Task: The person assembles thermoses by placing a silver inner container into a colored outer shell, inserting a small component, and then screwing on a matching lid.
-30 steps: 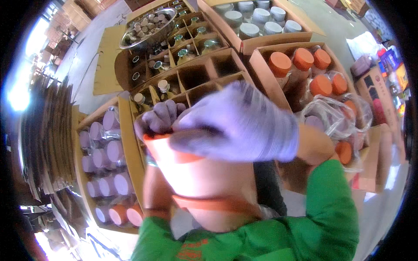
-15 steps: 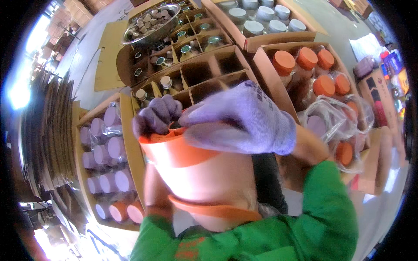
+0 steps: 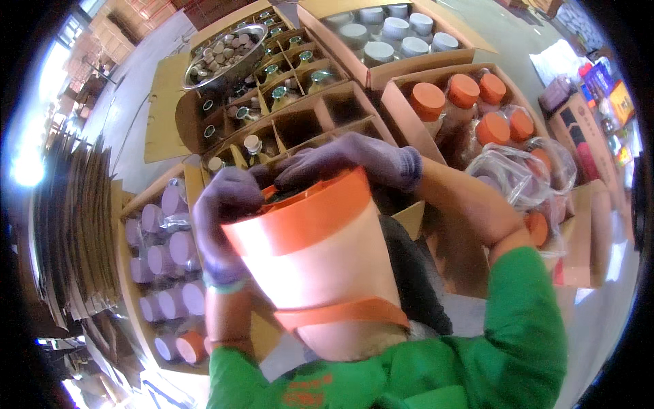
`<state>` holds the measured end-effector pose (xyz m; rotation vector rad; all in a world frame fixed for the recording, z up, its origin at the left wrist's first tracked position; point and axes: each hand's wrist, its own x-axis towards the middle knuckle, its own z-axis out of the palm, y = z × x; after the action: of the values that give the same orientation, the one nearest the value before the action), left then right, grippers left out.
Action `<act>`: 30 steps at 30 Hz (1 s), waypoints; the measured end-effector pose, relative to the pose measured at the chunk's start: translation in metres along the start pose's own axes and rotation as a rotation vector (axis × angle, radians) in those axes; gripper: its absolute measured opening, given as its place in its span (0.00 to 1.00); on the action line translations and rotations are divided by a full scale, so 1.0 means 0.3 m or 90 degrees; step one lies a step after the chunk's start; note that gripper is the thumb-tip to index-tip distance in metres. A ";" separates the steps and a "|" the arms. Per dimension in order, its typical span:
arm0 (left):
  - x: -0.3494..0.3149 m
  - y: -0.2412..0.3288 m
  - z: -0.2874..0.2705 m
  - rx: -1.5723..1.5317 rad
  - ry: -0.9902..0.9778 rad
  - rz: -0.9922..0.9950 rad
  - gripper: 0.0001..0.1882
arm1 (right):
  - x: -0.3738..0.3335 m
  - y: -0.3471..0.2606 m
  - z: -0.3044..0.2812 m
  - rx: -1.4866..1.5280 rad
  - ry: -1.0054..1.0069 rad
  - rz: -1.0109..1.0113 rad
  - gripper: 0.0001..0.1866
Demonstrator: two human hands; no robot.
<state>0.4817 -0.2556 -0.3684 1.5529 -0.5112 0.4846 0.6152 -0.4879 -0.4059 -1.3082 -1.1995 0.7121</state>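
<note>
A large pale cylindrical canister (image 3: 313,252) with orange bands at its rim and base leans upright against my green-shirted front. My left hand (image 3: 228,215), in a lavender glove, is closed round the left side of its mouth with the fingers curled over the edge. Across the far rim lies my gloved right hand (image 3: 347,158), its fingers bent down at the opening. Something dark shows inside the mouth, too shaded to name. Just beyond my hands, a bottle (image 3: 255,148) with a pale stopper stands in a divided carton (image 3: 306,133).
A metal bowl (image 3: 228,58) of stoppers sits on a carton of bottles. Cartons hold orange-lidded canisters (image 3: 463,92) at right, pale-blue-lidded ones (image 3: 395,28) at the back and purple-lidded ones (image 3: 160,259) at left. Flattened cardboard (image 3: 75,225) is stacked far left.
My right hand has moved back from over the near rim to the far rim. My left hand has come round to the canister's left side, and the canister's mouth has tilted up on the right.
</note>
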 end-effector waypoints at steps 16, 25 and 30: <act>-0.016 -0.059 0.011 -0.256 0.039 0.148 0.24 | 0.005 -0.304 0.189 -0.159 0.165 -0.101 0.17; -0.023 0.217 0.092 0.185 -0.032 0.122 0.29 | 0.114 -0.380 0.016 -0.156 -0.242 0.131 0.21; -0.067 0.365 0.150 0.148 -0.020 0.181 0.31 | 0.083 -0.617 0.136 -0.332 -0.263 0.088 0.19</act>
<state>0.4005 -0.3036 -0.2939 1.7203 -0.7258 0.7600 0.5434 -0.4865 -0.2288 -1.7399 -1.7192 0.8264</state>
